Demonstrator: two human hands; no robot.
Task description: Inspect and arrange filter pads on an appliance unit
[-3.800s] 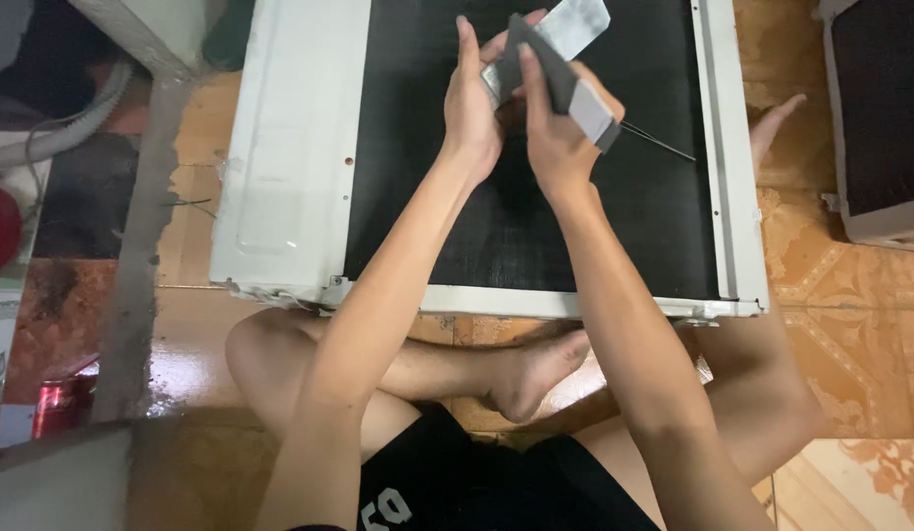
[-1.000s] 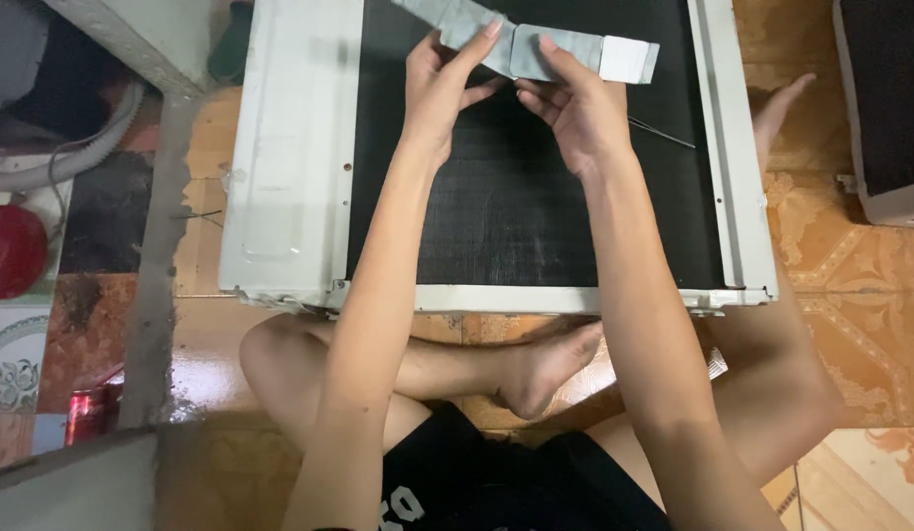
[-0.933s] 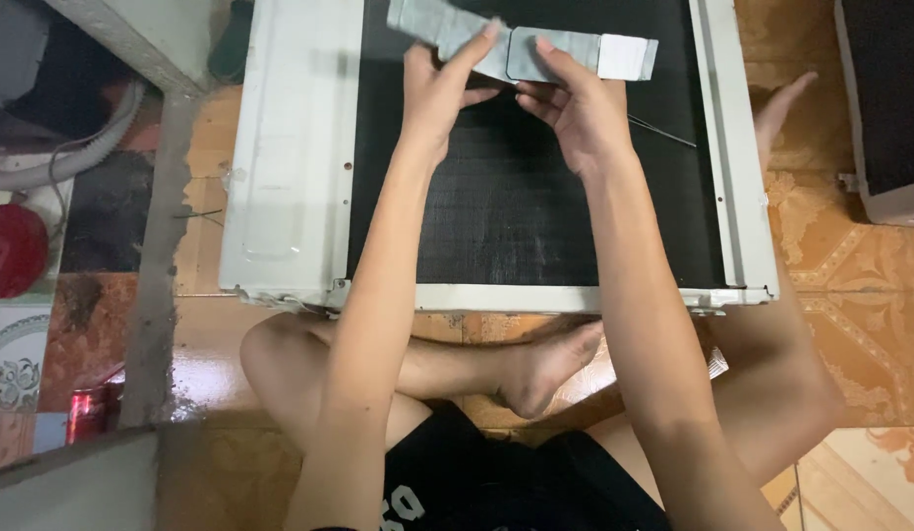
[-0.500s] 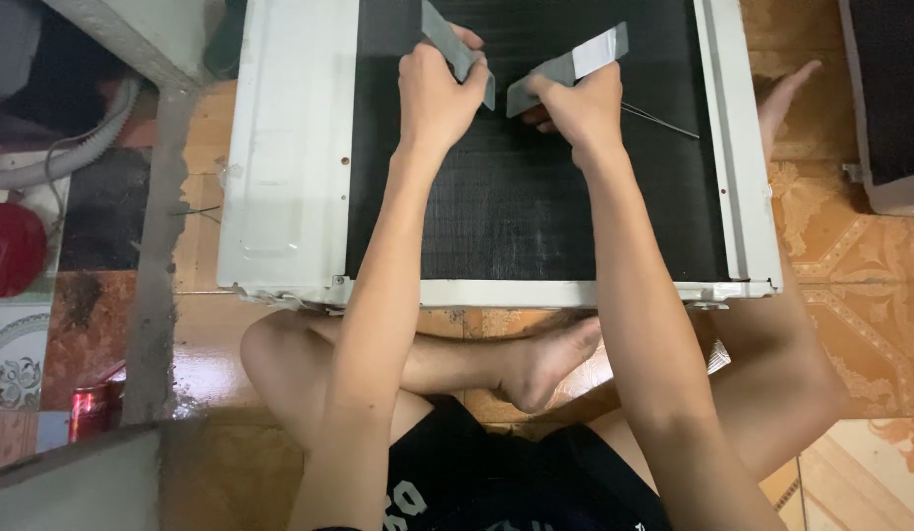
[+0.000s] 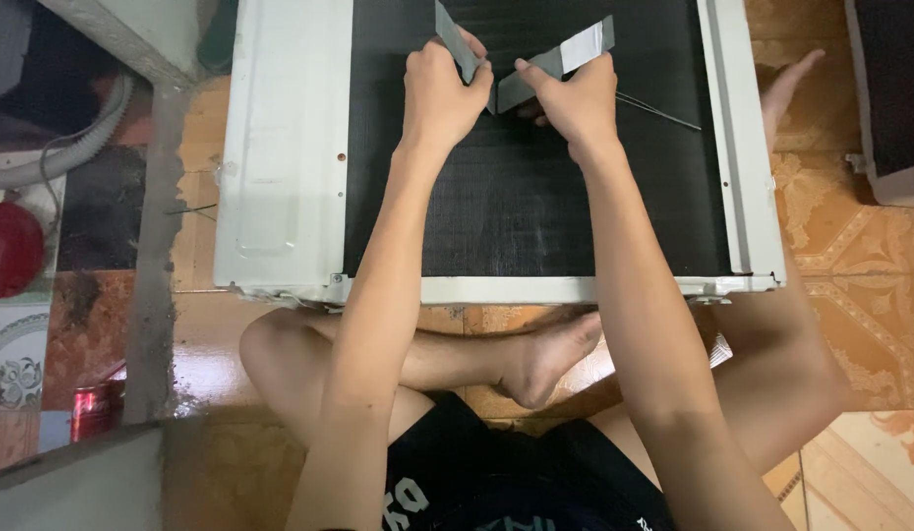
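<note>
Since the frame a second earlier, both hands have dropped from the far edge toward the middle of the black mesh panel (image 5: 535, 197), and the grey strip, then spread flat, is now bent into a V. Left hand (image 5: 439, 93) is closed around the left leg of the grey strip (image 5: 455, 39); right hand (image 5: 573, 98) is closed around the right leg, whose lighter end points up and right. The fold sits between the two fists, just above the mesh.

Risk, as a judgement: uneven pull could crease or tear the strip at the fold, or it could slip from one fist.

A thin dark wire (image 5: 658, 111) lies on the mesh just beside the right hand and could snag. The white metal frame (image 5: 280, 167) borders the mesh; the person's crossed legs rest on the tiled floor (image 5: 830, 246) below it. A red can (image 5: 88, 411) stands well apart, lower left.
</note>
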